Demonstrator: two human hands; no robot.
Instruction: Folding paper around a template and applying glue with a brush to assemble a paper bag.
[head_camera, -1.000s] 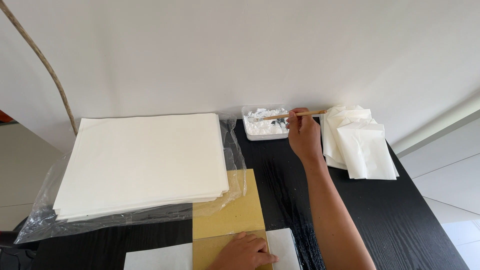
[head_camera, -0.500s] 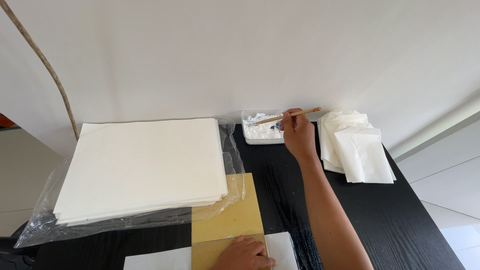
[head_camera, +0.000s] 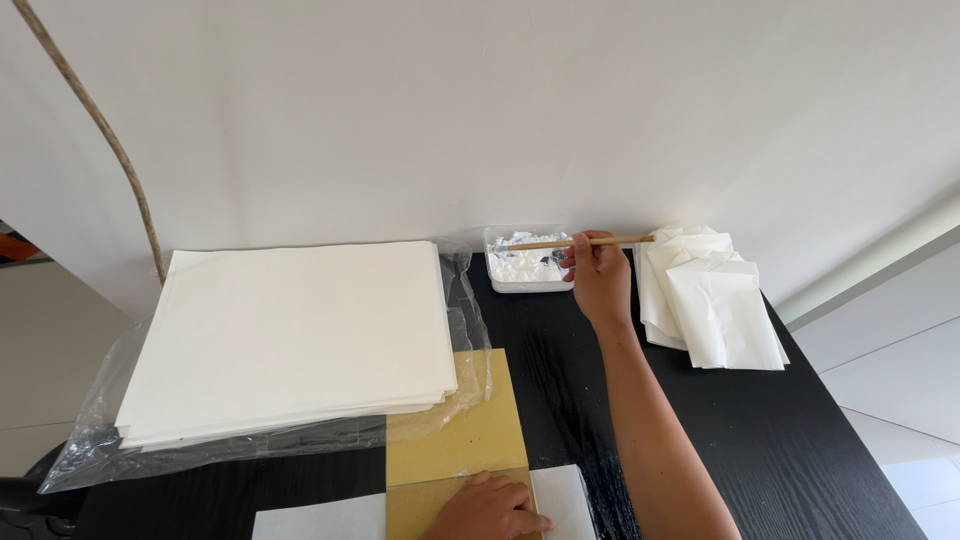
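Wooden brush stick (head_camera: 585, 242) pinched in my right hand (head_camera: 598, 278) over the paste tray (head_camera: 524, 272); left hand (head_camera: 487, 508) flat, fingers spread, on brown card (head_camera: 462, 442).

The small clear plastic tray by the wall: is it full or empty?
Partly full. White paste covers the floor of the small clear plastic tray, and the thin wooden brush in the right hand reaches over it.

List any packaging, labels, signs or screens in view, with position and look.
Plastic wrap: clear, crinkled sheet under the paper stack, left on the table.
Tray: small clear rectangular container at the back by the wall, holding white paste; the right hand holds a wooden stick over it.
No labels, signs or screens visible.
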